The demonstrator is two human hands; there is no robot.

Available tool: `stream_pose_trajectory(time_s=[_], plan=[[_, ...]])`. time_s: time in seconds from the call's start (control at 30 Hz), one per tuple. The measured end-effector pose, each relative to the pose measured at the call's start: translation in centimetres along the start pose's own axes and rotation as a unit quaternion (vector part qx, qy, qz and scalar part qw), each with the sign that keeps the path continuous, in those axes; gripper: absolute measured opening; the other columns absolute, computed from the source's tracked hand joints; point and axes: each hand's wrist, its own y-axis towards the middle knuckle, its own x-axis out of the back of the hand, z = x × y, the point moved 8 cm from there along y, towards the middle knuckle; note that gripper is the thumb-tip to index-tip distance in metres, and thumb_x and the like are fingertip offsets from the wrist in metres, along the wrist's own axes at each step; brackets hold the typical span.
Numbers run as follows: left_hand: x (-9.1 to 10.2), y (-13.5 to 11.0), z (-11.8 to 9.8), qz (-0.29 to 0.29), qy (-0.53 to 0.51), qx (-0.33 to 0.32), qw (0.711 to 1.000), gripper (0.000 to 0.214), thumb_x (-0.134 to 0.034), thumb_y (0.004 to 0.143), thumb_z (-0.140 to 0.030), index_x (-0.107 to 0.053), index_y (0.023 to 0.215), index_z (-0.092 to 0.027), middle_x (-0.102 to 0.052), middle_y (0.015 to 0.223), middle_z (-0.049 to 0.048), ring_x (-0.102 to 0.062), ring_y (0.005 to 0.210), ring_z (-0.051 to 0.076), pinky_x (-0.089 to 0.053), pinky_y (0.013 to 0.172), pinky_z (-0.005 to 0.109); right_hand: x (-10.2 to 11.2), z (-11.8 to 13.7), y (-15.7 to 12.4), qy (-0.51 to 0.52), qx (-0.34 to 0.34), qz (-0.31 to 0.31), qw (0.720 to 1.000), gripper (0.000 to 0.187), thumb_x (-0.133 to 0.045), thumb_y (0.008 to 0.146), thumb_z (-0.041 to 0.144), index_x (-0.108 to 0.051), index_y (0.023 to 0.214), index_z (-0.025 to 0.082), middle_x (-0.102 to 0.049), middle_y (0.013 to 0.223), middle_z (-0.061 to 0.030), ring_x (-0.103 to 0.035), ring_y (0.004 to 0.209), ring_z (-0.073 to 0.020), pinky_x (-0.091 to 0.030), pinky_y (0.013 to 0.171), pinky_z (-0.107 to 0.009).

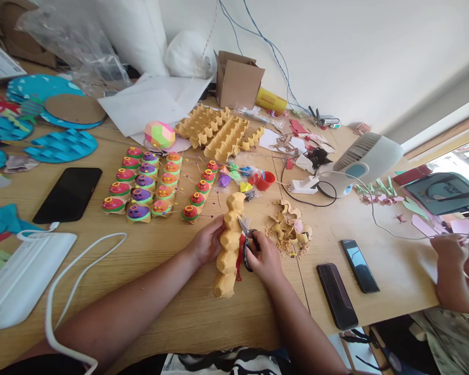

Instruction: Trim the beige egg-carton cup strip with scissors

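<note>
My left hand point(209, 240) grips a strip of yellow egg carton point(229, 250) by its left side, its row of cups running away from me. In my right hand point(266, 256) is a pair of scissors point(247, 230) with black handles. The blades are slightly apart, their tips at the strip's right edge near its far end. Something red lies behind the strip, mostly covered by it and my right hand. Carton trimmings point(289, 229) are heaped to the right of the scissors. Beyond my left hand stand painted egg-carton strips point(144, 182) with little faces.
Uncut egg cartons point(203, 125) lie at the back, near a red cup point(264, 180) and modelling clay packets. Two phones point(337, 296) are at right, a black tablet point(68, 195) at left. A white fan point(367, 156) stands back right. Another person's hands point(453, 247) hold scissors at far right.
</note>
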Motion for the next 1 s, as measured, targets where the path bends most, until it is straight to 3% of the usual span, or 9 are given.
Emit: stream_pose_trajectory(time_s=[0.17, 0.33, 0.47, 0.67, 0.83, 1.0], plan=[[-0.2, -0.1, 0.2, 0.005, 0.023, 0.014, 1.0, 0.027, -0.064, 0.103, -0.042, -0.079, 0.11, -0.021, -0.083, 0.103, 0.0096, -0.08, 0.098, 0.03, -0.062, 0.094, 0.045, -0.1, 0.2, -0.1, -0.048, 0.016, -0.004, 0.999, 0.029, -0.062, 0.092, 0.038, -0.066, 0.113, 0.019, -0.076, 0.091, -0.0087, -0.067, 0.082, -0.0248, -0.044, 0.074, -0.032], [-0.4, -0.2, 0.4, 0.012, 0.019, 0.024, 0.999, 0.029, -0.066, 0.102, -0.043, -0.079, 0.112, -0.019, -0.083, 0.103, 0.0121, -0.081, 0.097, 0.031, -0.063, 0.092, 0.044, -0.1, 0.4, 0.0, -0.083, 0.005, 0.002, 0.997, 0.019, -0.066, 0.092, 0.039, -0.065, 0.1, 0.021, -0.073, 0.083, -0.0053, -0.063, 0.077, -0.0227, -0.04, 0.073, -0.031], [-0.5, -0.3, 0.5, 0.005, 0.01, 0.027, 1.0, 0.024, -0.066, 0.102, -0.041, -0.078, 0.111, -0.023, -0.083, 0.101, 0.0086, -0.081, 0.096, 0.03, -0.064, 0.088, 0.043, 0.0, 0.6, -0.1, -0.092, -0.008, 0.001, 0.996, 0.018, -0.069, 0.09, 0.037, -0.059, 0.083, 0.023, -0.066, 0.071, -0.0011, -0.058, 0.069, -0.0195, -0.036, 0.069, -0.03], [-0.6, -0.2, 0.4, 0.008, 0.015, 0.015, 1.0, 0.021, -0.066, 0.102, -0.039, -0.079, 0.106, -0.023, -0.083, 0.101, 0.0076, -0.081, 0.093, 0.028, -0.063, 0.085, 0.039, 0.3, 0.0, -0.3, -0.099, -0.028, -0.013, 0.995, 0.016, -0.068, 0.089, 0.031, -0.059, 0.079, 0.024, -0.064, 0.068, -0.0004, -0.056, 0.067, -0.0193, -0.031, 0.064, -0.028], [-0.5, 0.0, 0.1, 0.002, 0.003, -0.006, 1.0, 0.018, -0.068, 0.102, -0.036, -0.079, 0.104, -0.023, -0.083, 0.097, 0.007, -0.08, 0.087, 0.026, -0.061, 0.081, 0.035, -0.1, -1.2, -0.4, -0.027, -0.056, -0.015, 0.998, 0.013, -0.065, 0.089, 0.032, -0.059, 0.08, 0.024, -0.06, 0.067, 0.0013, -0.053, 0.064, -0.0173, -0.029, 0.06, -0.026], [-0.5, -0.1, -0.5, -0.013, -0.004, -0.03, 0.999, 0.016, -0.069, 0.101, -0.036, -0.079, 0.098, -0.024, -0.082, 0.089, 0.0039, -0.076, 0.073, 0.023, -0.06, 0.071, 0.034, -1.0, -2.4, 0.0, 0.156, -0.111, 0.001, 0.981, 0.03, -0.064, 0.089, 0.048, -0.052, 0.075, 0.024, -0.043, 0.062, 0.0055, -0.041, 0.058, -0.0142, -0.03, 0.056, -0.025]])
